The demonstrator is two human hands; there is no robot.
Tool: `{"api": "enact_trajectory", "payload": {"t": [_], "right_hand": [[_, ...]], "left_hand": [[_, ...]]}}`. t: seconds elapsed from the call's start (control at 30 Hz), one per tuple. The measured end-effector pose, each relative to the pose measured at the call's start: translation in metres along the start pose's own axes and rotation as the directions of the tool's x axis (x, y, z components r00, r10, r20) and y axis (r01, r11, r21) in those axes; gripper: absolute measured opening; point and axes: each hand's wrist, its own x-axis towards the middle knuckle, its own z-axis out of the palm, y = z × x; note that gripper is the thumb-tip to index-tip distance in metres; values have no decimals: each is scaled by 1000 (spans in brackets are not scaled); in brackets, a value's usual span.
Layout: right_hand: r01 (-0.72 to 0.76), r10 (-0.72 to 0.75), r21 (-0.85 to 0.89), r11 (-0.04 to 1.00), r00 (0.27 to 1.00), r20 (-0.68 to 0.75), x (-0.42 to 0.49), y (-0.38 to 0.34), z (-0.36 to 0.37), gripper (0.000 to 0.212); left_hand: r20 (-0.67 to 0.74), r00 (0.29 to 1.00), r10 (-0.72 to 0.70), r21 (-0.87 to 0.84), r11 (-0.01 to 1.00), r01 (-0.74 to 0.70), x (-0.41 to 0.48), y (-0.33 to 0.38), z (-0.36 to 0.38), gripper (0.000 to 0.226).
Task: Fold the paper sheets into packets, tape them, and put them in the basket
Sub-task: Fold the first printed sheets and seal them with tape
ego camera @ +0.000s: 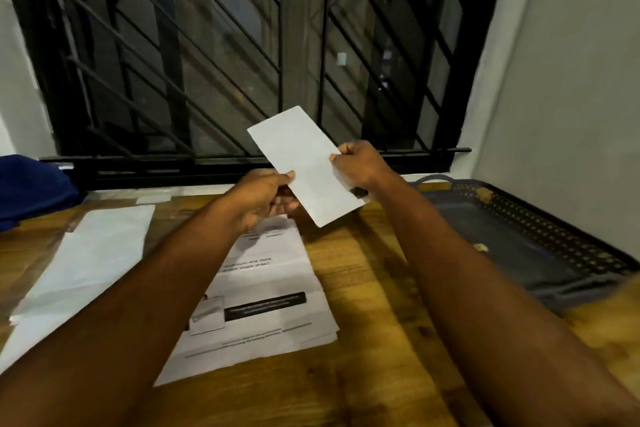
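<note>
A folded white paper packet (pixel 303 163) is held up above the wooden table (pixel 374 288), tilted with its long side running from upper left to lower right. My left hand (pixel 263 196) pinches its left edge. On the right edge, my right hand (pixel 360 163) grips it with closed fingers. Below my arms a stack of printed sheets (pixel 273 291) lies flat on the table. The dark perforated basket (pixel 540 239) sits on the table at the right, against the wall.
More white sheets (pixel 90 253) lie on clear plastic at the left of the table. A blue cloth (pixel 31 187) sits at the far left. A barred window (pixel 242 55) stands behind the table, and a white wall (pixel 571 97) closes the right side.
</note>
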Motion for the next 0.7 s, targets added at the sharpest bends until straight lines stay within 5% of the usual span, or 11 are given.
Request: {"api": "enact_trajectory", "payload": {"t": [0.13,0.4,0.7], "right_hand": [[-96,90,-188,977,995,-42,-12,3,-75,29],[-279,241,-220,935,953,-185,-61,48,-188,41],[-513,429,-426,745,858,-283,-83,131,-262,21]], "left_hand": [[162,987,1,-31,1000,4,-11,11,66,11],[309,947,-94,98,993,67,-34,1,192,16],[170,977,130,360,915,-184,-25,-24,229,29]]}}
